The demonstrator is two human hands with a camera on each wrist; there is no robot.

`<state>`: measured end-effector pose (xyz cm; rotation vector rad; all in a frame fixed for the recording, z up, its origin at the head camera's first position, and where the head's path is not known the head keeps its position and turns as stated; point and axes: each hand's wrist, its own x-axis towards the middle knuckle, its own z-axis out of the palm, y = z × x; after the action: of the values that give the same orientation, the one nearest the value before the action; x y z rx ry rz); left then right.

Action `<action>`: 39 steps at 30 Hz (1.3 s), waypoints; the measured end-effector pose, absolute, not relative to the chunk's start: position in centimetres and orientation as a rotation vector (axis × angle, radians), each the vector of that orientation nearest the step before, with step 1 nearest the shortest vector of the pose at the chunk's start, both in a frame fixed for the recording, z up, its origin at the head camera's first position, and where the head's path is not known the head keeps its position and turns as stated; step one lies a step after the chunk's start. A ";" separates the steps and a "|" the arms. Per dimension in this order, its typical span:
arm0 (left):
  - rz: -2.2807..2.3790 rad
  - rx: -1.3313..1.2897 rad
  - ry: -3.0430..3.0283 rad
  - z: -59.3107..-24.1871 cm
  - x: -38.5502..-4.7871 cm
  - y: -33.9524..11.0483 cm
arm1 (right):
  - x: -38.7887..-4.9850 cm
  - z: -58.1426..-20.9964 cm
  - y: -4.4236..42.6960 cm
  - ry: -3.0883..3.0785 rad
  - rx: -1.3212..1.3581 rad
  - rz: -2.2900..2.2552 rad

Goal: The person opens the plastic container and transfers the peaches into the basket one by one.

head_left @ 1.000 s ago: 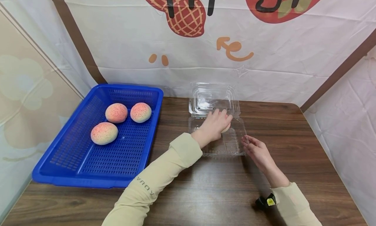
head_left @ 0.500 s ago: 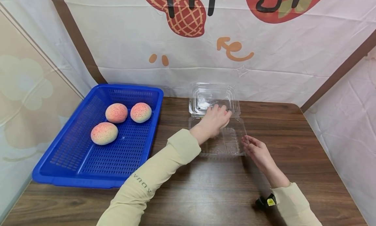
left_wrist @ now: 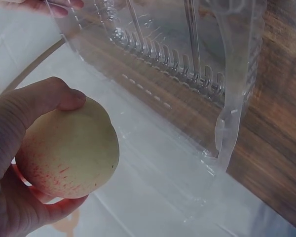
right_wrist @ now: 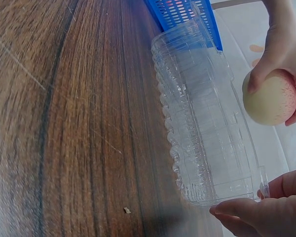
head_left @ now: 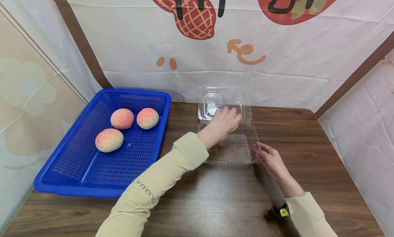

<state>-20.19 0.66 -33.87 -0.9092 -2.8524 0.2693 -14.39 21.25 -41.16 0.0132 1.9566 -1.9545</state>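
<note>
My left hand grips a peach, pale yellow with red speckles, thumb on one side and fingers curled round the other. The right wrist view shows that peach raised above a clear plastic clamshell box, apart from its walls. In the head view the hand mostly hides the fruit. The box lies with its lid folded back toward the cloth. At its right side, my right hand pinches the rim between thumb and fingers.
A blue plastic basket stands on the left with three more peaches inside. Behind the wooden table hangs a printed white cloth. A small black item with a yellow label is by the right sleeve.
My left hand has shifted a little left and toward the lid, carrying the peach. The right hand, box and basket have stayed put.
</note>
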 end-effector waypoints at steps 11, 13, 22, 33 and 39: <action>0.286 -0.936 -2.825 -33.4 -20.3 0.2 | -14.5 -41.2 21.3 1.923 0.029 -1.984; 0.293 -0.938 -2.822 -33.3 -20.3 0.1 | -14.5 -41.2 21.3 1.925 0.027 -1.985; 0.350 -0.939 -2.799 -32.7 -20.3 -0.3 | -14.5 -41.2 21.3 1.944 0.027 -1.973; 0.400 -0.957 -2.756 -32.2 -20.0 -0.8 | -14.5 -41.2 21.3 1.920 0.029 -1.998; 0.373 -0.966 -2.744 -32.1 -19.9 -1.3 | -14.4 -41.1 21.3 1.926 0.020 -1.989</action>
<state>-19.94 -1.33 -32.05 -0.9659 -2.7442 0.3728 -14.44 21.28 -41.13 0.0199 1.9259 -1.9893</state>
